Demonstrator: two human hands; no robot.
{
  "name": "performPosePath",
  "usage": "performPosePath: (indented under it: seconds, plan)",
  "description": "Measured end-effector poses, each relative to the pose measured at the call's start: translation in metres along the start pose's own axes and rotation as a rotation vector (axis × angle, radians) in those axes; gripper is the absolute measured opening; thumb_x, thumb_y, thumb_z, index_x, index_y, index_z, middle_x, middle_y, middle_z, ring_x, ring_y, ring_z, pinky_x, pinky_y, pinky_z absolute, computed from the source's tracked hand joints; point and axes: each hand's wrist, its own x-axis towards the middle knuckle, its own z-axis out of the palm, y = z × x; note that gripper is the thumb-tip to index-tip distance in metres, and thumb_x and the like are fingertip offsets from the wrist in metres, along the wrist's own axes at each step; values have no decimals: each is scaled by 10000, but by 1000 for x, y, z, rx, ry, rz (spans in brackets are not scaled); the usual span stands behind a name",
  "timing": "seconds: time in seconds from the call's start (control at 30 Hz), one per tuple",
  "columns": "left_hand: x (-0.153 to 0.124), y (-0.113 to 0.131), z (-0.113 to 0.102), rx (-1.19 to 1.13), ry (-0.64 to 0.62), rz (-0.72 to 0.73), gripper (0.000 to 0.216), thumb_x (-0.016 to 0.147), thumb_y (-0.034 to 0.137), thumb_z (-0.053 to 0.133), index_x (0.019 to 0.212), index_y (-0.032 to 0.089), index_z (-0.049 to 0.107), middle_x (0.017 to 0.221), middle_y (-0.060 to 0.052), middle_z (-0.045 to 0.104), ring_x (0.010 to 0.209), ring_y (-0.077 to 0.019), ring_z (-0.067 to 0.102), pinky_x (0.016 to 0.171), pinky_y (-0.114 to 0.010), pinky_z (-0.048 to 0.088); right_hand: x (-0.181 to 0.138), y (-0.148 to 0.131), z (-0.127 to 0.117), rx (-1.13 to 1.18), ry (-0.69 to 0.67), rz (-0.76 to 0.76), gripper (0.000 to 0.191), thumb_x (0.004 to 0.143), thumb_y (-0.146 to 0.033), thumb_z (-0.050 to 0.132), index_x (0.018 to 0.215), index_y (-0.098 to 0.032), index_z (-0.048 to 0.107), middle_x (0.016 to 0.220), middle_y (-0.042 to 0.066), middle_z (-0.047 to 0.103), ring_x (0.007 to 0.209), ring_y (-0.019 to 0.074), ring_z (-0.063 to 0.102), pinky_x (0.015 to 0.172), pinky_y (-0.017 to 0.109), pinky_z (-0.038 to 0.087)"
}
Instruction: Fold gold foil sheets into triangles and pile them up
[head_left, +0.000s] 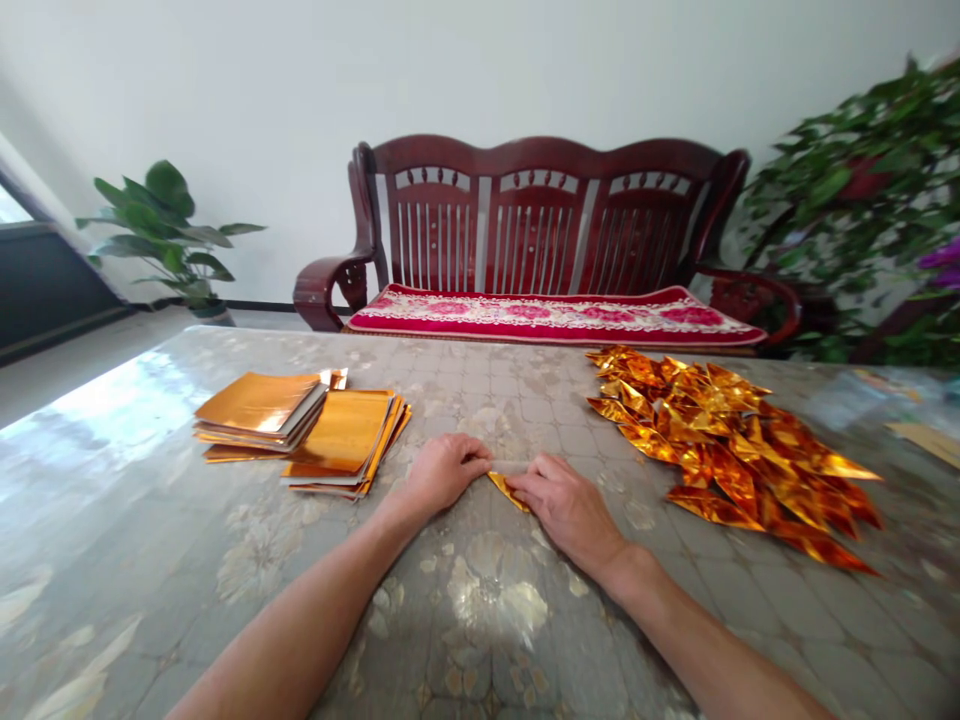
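Between my two hands, low over the table, is a small piece of gold foil paper (509, 491), partly folded, with a pale edge showing along its top. My left hand (448, 470) pinches its left end between thumb and fingers. On the other side my right hand (561, 503) has its fingers closed on the right part, hiding much of it. Two stacks of flat gold foil paper lie to the left: a front stack (341, 435) and a back stack (255, 402). A heap of folded gold foil pieces (720, 440) spreads out to the right.
A patterned, shiny cover lies over the table (255, 570). Clear plastic (862, 398) rests at the right edge. Beyond the table stands a dark red wooden bench (536, 225) with a floral cushion (555, 315). Potted plants flank it, one at left (169, 235).
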Motion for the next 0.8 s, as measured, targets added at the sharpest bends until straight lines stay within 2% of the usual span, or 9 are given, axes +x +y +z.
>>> performPosePath:
  seconds: [0.13, 0.27, 0.43, 0.63, 0.8]
  plan:
    - [2, -9, -6, -40, -34, -13, 204, 851, 279, 574, 909, 242, 767, 868, 8, 758, 794, -167, 661, 653, -238, 400, -1, 2, 2, 38, 9, 6, 234, 990, -244, 530, 1082, -293, 739, 874, 23, 599, 860, 162, 601, 700, 245, 444]
    - [1, -6, -7, -47, -34, -80, 179, 823, 358, 636, 878, 246, 764, 753, 22, 741, 684, -157, 646, 585, -236, 358, 0, 4, 2, 65, -1, 20, 213, 983, -266, 551, 1073, -287, 743, 875, 22, 599, 866, 165, 605, 696, 244, 446]
    - [0, 1, -4, -27, 7, -101, 156, 796, 382, 691, 831, 244, 755, 706, 32, 722, 629, -144, 620, 580, -237, 347, 0, 7, 6, 92, -8, 29, 215, 985, -278, 545, 1075, -284, 741, 875, 24, 592, 877, 170, 604, 712, 247, 453]
    - [0, 5, -1, 45, 39, -92, 128, 798, 357, 698, 817, 240, 745, 725, 22, 727, 683, -165, 639, 622, -253, 381, 1, 8, 5, 145, 3, 21, 228, 982, -241, 526, 1070, -280, 732, 881, 26, 599, 881, 174, 605, 742, 254, 460]
    - [-1, 6, 0, 90, 78, -74, 210, 787, 392, 724, 935, 247, 753, 894, -17, 746, 849, -217, 655, 730, -293, 427, 1, 10, 2, 207, 7, -1, 298, 979, -160, 454, 1077, -257, 719, 896, 32, 609, 881, 169, 607, 771, 259, 467]
